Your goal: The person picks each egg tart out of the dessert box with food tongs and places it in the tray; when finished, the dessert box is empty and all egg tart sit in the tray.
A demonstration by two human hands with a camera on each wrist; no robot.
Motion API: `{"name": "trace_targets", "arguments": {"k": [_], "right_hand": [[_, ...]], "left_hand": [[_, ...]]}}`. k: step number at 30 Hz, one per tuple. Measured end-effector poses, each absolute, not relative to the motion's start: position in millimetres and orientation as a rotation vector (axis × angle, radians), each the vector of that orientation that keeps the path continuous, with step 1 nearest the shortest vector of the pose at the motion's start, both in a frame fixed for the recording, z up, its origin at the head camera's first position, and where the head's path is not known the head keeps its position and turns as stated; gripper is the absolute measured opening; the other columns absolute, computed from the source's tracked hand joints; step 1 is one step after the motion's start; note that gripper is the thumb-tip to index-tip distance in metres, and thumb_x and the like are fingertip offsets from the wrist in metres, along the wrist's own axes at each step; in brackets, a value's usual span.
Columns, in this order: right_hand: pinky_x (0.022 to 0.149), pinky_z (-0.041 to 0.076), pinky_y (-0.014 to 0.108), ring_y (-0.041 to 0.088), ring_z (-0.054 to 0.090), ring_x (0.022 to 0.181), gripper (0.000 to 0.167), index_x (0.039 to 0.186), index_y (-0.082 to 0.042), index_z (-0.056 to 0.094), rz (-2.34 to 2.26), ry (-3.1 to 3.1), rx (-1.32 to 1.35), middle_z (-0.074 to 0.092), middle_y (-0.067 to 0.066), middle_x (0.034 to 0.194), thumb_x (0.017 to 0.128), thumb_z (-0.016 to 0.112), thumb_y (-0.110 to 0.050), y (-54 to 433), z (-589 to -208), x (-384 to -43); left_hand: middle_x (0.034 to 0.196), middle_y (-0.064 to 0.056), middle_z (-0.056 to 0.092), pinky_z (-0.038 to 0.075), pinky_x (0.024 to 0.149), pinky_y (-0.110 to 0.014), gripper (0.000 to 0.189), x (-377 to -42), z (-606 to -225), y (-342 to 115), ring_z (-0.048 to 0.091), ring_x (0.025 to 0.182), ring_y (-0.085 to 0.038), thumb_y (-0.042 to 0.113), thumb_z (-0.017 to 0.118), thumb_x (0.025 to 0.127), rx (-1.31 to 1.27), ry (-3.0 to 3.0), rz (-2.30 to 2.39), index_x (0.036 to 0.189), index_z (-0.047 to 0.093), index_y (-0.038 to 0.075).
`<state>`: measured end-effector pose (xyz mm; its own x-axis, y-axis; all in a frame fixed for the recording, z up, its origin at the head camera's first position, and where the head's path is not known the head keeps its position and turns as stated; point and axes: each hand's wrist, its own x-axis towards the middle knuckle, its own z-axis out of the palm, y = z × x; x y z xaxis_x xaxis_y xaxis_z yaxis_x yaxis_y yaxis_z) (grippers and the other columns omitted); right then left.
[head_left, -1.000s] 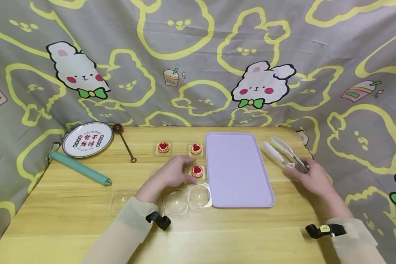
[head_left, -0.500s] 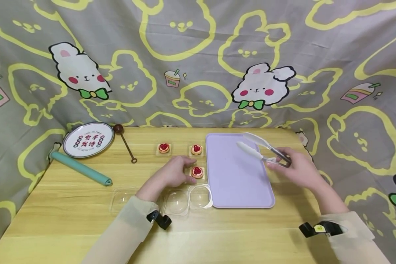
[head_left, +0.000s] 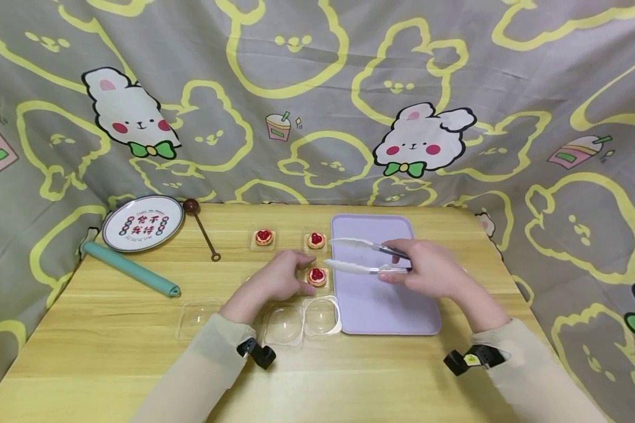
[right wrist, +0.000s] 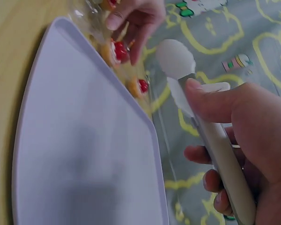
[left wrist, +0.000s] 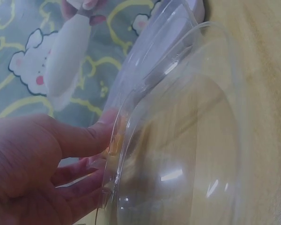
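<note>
My right hand (head_left: 434,267) grips a pair of tongs (head_left: 360,267) with white tips, held over the lilac tray (head_left: 386,305). The tongs' arms are spread, and their tips point left at the tray's left edge, close to the tarts. My left hand (head_left: 283,275) holds a clear plastic box (left wrist: 110,187) between thumb and fingers. A red-topped tart (head_left: 316,277) sits in that box, and its clear domed lid (head_left: 321,315) lies folded back toward me. Behind it is a second tart (head_left: 316,239), and farther left a third tart (head_left: 263,237), each in its own clear box.
At the back left lies a white plate (head_left: 143,224) with red characters. Beside it are a brown long-handled spoon (head_left: 203,232) and a rolled teal mat (head_left: 132,269). More clear lids (head_left: 198,320) lie in front. A patterned curtain (head_left: 317,106) closes off the back.
My right hand has carried the tongs left from beyond the tray's right side to over the tray, turning their tips toward the tarts. The left hand stays in place.
</note>
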<state>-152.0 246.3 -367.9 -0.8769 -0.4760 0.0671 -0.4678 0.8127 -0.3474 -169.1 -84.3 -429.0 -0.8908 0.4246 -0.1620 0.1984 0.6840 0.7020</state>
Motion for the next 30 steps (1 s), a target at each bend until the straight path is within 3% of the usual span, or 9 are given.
{"name": "trace_targets", "arguments": {"k": [7, 13, 21, 30], "right_hand": [[0.058, 0.049, 0.036, 0.01, 0.058, 0.071, 0.055, 0.126, -0.015, 0.076, -0.381, 2.929, -0.852, 0.069, -0.008, 0.088, 0.086, 0.085, -0.052, 218, -367, -156], [0.065, 0.055, 0.042, 0.015, 0.065, 0.081, 0.059, 0.125, -0.012, 0.076, -0.285, 2.927, -0.854, 0.073, -0.006, 0.089, 0.085, 0.085, -0.054, 207, -361, -158], [0.063, 0.048, 0.039, 0.015, 0.057, 0.075, 0.063, 0.126, -0.012, 0.077, -0.196, 2.895, -0.842, 0.07, -0.008, 0.086, 0.083, 0.086, -0.056, 201, -354, -160], [0.066, 0.05, 0.042, 0.016, 0.057, 0.074, 0.063, 0.126, -0.01, 0.077, -0.13, 2.878, -0.826, 0.068, -0.006, 0.083, 0.083, 0.087, -0.055, 188, -356, -162]], "left_hand": [[0.149, -0.015, 0.06, 0.033, 0.122, -0.05, 0.077, -168, -431, -85, 0.049, 0.143, -0.035, 0.018, 0.095, 0.078, 0.482, 2.591, 1.028, 0.147, 0.062, 0.005], [0.147, -0.017, 0.061, 0.035, 0.122, -0.048, 0.077, -169, -428, -84, 0.052, 0.14, -0.035, 0.018, 0.095, 0.078, 0.494, 2.595, 1.025, 0.145, 0.062, 0.001], [0.141, -0.015, 0.065, 0.041, 0.117, -0.047, 0.078, -170, -428, -85, 0.059, 0.131, -0.032, 0.013, 0.096, 0.077, 0.501, 2.587, 1.048, 0.146, 0.061, 0.001], [0.135, -0.012, 0.069, 0.049, 0.106, -0.044, 0.076, -170, -429, -86, 0.064, 0.113, -0.027, 0.015, 0.096, 0.076, 0.498, 2.573, 1.061, 0.144, 0.063, 0.003]]}}
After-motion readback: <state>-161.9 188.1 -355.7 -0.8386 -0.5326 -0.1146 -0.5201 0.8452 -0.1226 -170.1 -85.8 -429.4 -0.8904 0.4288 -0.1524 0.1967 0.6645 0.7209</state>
